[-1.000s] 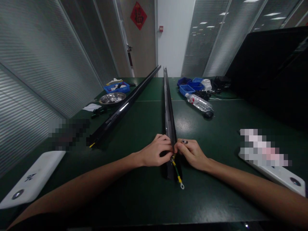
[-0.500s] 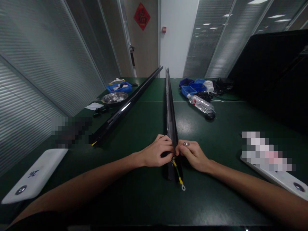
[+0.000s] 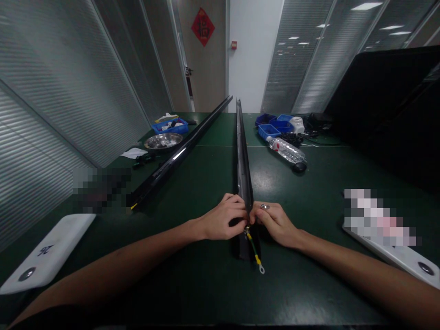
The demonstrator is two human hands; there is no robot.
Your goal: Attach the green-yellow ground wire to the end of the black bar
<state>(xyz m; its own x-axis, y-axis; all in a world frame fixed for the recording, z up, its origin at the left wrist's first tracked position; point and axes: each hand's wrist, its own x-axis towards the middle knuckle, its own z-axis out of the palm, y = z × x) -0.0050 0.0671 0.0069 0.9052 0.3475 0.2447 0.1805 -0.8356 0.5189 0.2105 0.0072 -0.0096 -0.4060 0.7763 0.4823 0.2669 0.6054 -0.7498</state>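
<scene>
Little has shifted, so the work stays at one spot: left hand [image 3: 222, 220] pinching the black rail [image 3: 244, 176] running toward twelve o'clock, right hand [image 3: 274, 221] bent against its edge, grip unclear, wire [image 3: 253, 248] trailing to five o'clock

A red diamond sign [image 3: 198, 26] is hanging on the door [image 3: 209, 78], bearing a black character reading 福. The white casing [image 3: 63, 240] at left is carrying a short dark marking [image 3: 46, 249], possibly "26". Red print [image 3: 276, 146] on the clear bottle [image 3: 289, 151] is showing too small to read.
</scene>
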